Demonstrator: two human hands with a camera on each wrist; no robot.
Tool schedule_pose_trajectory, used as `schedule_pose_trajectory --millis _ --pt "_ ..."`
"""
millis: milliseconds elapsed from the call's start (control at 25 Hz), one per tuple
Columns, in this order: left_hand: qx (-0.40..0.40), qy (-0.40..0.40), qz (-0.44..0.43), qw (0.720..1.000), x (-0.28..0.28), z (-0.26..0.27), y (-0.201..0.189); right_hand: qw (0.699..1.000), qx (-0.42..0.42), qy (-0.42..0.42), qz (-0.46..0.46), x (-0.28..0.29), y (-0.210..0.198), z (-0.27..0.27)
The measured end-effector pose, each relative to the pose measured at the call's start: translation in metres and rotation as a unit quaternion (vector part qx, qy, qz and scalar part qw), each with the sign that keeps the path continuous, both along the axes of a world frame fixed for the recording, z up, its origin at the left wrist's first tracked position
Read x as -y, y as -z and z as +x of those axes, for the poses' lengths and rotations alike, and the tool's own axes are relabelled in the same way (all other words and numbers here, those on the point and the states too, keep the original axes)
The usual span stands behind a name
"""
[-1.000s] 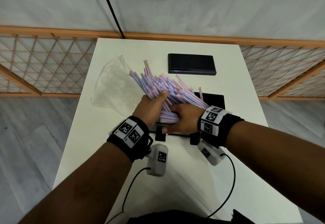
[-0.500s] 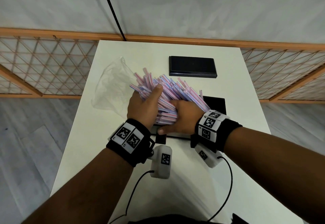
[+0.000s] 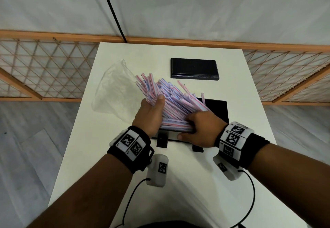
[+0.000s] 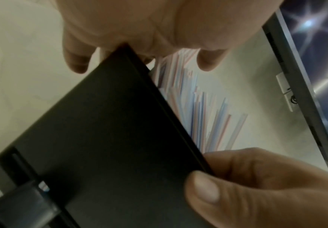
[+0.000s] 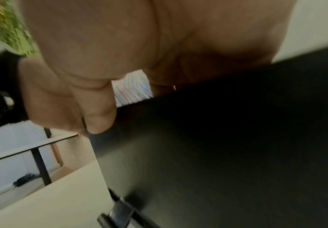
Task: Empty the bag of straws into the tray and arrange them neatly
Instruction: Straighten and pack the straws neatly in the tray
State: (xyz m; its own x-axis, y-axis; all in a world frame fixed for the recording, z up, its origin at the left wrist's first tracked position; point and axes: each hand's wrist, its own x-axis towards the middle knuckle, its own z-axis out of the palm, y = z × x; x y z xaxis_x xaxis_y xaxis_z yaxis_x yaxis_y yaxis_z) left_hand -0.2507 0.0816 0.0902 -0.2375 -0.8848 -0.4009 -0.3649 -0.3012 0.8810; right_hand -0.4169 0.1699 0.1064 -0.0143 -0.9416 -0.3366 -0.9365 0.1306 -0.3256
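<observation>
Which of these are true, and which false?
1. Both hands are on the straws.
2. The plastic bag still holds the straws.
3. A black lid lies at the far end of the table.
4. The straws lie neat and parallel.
1. True: left hand and right hand hold the straws over the tray.
2. False: the bag lies empty, left of the straws.
3. True: the lid lies there, apart from the tray.
4. False: they fan out unevenly, with ends sticking up.
</observation>
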Motion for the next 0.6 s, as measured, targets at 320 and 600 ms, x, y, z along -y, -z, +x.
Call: schedule_pose_trajectory --millis 320,600 --pt "-0.018 -0.079 -0.036 0.996 0.003 -0.004 0.001 0.996 0.017 0.016 0.081 0.016 0.003 0.006" --pt "-0.09 -0.179 -0.016 0.979 0.005 -0.002 -0.002 0.991 0.062 0.024 0.117 0.03 0.008 0.016"
